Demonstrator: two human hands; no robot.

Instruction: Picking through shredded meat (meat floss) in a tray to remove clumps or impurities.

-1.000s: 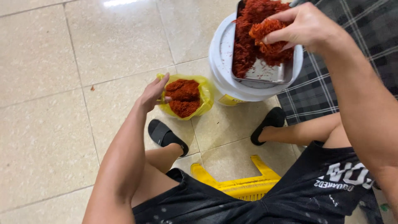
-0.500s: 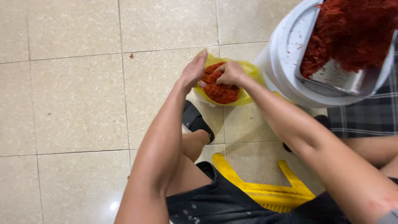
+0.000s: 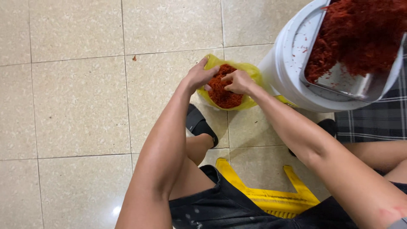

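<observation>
We hold the yellow bag (image 3: 250, 70) open on the floor (image 3: 76, 97): our left hand (image 3: 199, 76) grips its rim, and our right hand (image 3: 238, 81) presses curled fingers into the red flakes (image 3: 222, 91) inside. The bucket (image 3: 288, 63) with its tray (image 3: 347, 82) stands just beside.

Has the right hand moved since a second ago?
Yes. The right hand has come down from the red shreds in the metal tray on the white bucket into the yellow bag on the floor.

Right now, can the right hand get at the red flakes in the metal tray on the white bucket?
Probably yes: the right hand is in the yellow bag, and the tray sits open-topped close beside it.
</observation>
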